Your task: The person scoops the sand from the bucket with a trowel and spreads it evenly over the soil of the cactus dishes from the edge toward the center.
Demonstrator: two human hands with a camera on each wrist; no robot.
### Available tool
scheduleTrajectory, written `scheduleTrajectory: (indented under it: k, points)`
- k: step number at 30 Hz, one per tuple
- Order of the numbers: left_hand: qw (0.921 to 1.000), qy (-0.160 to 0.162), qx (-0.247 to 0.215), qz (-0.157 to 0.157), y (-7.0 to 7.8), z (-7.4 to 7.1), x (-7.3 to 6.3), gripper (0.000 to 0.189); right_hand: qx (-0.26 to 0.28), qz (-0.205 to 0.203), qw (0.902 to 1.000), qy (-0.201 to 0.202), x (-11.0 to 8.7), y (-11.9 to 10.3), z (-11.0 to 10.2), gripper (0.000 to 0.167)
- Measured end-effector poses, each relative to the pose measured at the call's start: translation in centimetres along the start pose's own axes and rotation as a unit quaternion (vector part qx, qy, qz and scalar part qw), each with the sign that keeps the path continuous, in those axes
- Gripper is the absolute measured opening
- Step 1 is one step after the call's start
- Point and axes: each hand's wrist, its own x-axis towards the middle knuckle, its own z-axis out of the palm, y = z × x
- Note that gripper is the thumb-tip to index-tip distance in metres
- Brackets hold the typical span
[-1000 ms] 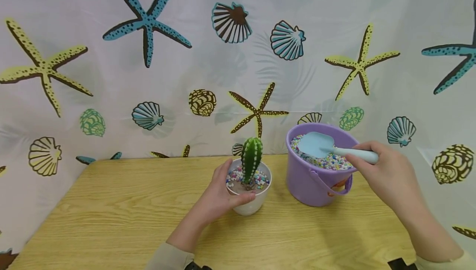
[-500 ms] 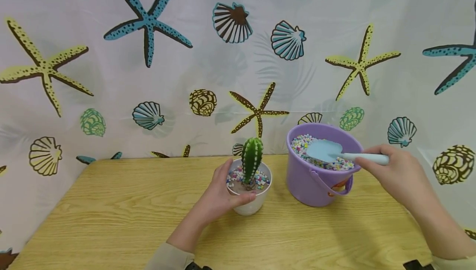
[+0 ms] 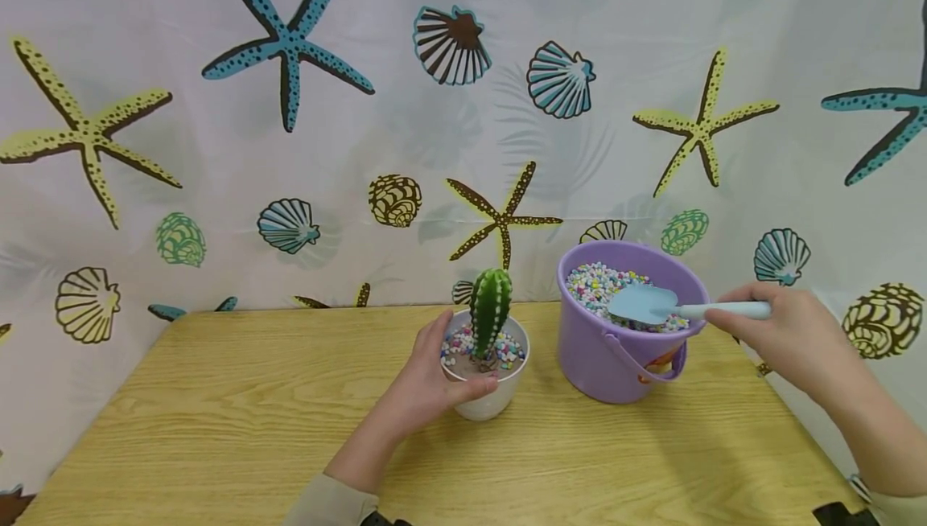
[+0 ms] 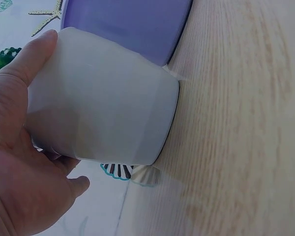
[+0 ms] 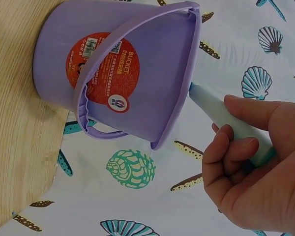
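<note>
My left hand (image 3: 423,385) holds a white pot (image 3: 484,408) near its rim, thumb in front and fingers on the left side. A green cactus (image 3: 491,313) stands upright in it, with colourful pebbles (image 3: 509,349) around its base. In the left wrist view the pot (image 4: 103,98) stands on the table. My right hand (image 3: 804,337) grips the handle of a light-blue toy shovel (image 3: 644,303). The blade lies low inside a purple bucket (image 3: 594,365), over small multicoloured pebbles (image 3: 597,281). In the right wrist view the fingers curl round the handle (image 5: 228,118), which crosses the bucket's rim.
The bucket handle (image 5: 83,105) hangs down in front of a red label (image 5: 130,81). Pot and bucket share a wooden table (image 3: 275,413), the bucket to the right. A white curtain (image 3: 434,132) printed with starfish and shells hangs behind.
The right hand has drawn the shovel to the right and slightly down across the bucket, uncovering more pebbles at the left. The left hand and pot have stayed put.
</note>
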Motion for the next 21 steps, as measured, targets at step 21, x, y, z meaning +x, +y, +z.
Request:
scheduleTrajectory:
  k: [21]
  points:
    - [1.0, 0.003, -0.004, 0.0, 0.05, 0.0, 0.01, 0.13, 0.001, 0.027, 0.998, -0.057, 1.02, 0.25, -0.76, 0.061]
